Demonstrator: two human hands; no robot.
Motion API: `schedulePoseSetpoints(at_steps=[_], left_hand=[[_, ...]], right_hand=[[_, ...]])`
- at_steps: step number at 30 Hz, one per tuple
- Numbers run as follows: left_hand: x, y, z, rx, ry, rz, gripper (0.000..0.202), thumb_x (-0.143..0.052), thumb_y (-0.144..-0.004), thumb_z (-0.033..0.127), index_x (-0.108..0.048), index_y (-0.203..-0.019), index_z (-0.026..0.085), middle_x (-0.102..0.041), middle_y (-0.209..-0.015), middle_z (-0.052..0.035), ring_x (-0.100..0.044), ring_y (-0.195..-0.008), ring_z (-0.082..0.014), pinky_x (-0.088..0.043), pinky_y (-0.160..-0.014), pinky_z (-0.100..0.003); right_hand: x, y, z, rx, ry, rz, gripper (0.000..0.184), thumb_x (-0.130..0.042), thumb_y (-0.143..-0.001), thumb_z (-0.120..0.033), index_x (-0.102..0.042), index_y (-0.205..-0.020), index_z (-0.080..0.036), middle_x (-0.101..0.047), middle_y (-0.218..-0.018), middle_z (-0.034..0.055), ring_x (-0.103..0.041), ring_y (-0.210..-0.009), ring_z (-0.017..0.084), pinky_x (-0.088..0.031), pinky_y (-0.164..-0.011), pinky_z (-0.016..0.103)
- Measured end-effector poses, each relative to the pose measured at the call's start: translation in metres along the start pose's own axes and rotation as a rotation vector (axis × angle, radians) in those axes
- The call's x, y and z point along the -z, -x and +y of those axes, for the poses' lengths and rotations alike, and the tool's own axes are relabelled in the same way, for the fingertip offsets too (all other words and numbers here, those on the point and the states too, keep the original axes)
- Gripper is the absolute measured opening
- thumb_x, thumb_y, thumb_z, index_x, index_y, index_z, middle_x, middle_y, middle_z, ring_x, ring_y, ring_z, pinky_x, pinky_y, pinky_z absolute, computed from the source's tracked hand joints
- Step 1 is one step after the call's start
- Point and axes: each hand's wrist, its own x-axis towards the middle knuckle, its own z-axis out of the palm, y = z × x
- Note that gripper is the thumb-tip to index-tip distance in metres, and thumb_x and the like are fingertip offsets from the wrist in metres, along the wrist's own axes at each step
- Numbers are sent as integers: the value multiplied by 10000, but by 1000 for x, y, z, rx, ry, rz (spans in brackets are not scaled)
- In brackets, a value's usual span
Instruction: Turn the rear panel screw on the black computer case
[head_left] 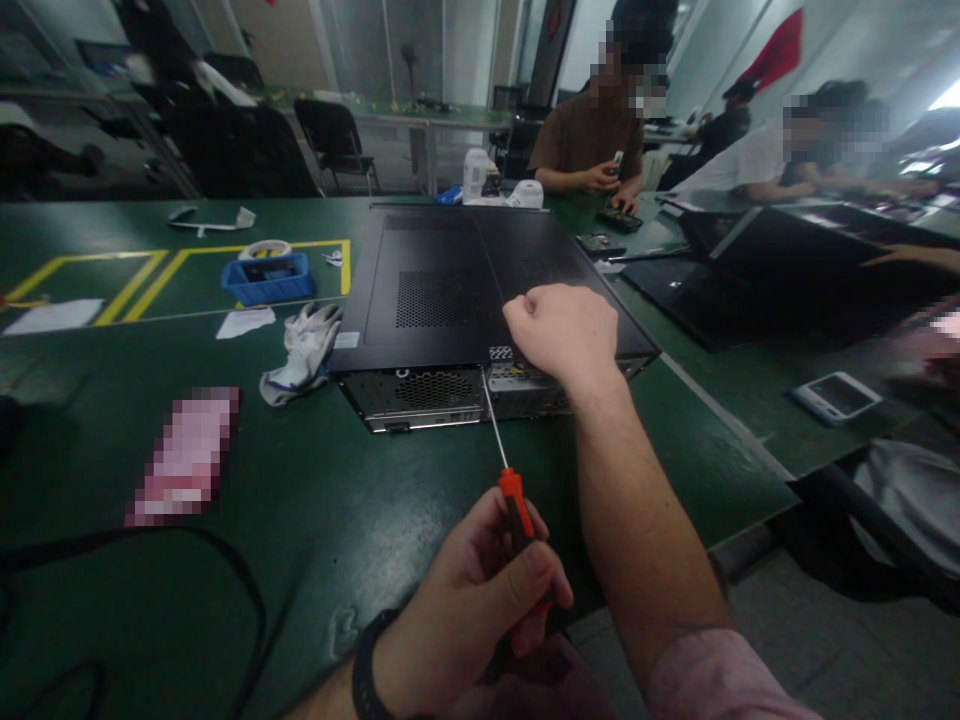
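"On the counter (300, 480), the black computer case (442, 240) lies flat at twelve o'clock. Push too hard and it could slide, spoiling your aim."

"Your right hand (566, 330) curls into a fist over its four o'clock side, closed on nothing that shows. Your left hand (491, 590), at six, wraps the screwdriver (513, 488), slanting toward eleven; further tilt might make it skid."

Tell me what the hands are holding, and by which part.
The left hand holds the screwdriver by its handle. The right hand is curled over the case; whether it holds anything cannot be seen.
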Motion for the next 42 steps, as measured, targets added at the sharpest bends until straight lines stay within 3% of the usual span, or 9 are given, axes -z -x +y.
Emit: schedulePoseSetpoints(at_steps=[8, 14, 27, 35, 42], left_hand=[[-3, 2, 7, 9, 72, -10, 343, -786, -919, 429, -642, -1104, 179, -686, -846, -9, -544, -530, -36, -386, -511, -169], [1, 2, 6, 28, 163, -9, 325, -775, -830, 328, -718, -1091, 141, -694, -862, -42, -599, -554, -72, -429, -509, -184], [0, 2, 3, -20, 3, -25, 356, -811, -909, 442, -563, -985, 198, -594, -780, 58, -517, -482, -5, -387, -479, -139], [0, 0, 1, -24, 15, -30, 368, -782, -932, 467, -544, -1028, 204, -708, -837, 13, -516, -472, -13, -383, -469, -148], [-1, 2, 6, 2, 80, -14, 329, -794, -914, 402, -655, -1106, 175, -713, -861, -18, -584, -564, -46, -414, -532, -169]], right_hand=[[2, 1, -2, -10, 0, -3, 424, -454, -947, -399, -832, -914, -210, -810, -948, 149, -731, -857, 304, -506, -763, 402], [2, 1, -2, -16, -2, -11, 428, -454, -945, -399, -831, -914, -199, -806, -929, 151, -731, -875, 309, -500, -765, 397], [0, 0, -1, -6, -6, -1, 429, -457, -943, -406, -829, -900, -199, -807, -928, 156, -734, -866, 318, -491, -744, 402], [0, 1, -1, -8, -5, 3, 416, -459, -943, -400, -823, -887, -206, -801, -906, 145, -729, -853, 308, -489, -749, 398], [-1, 0, -1, -1, -4, 18, 424, -456, -937, -402, -824, -875, -200, -805, -914, 151, -734, -846, 311, -489, -734, 398]])
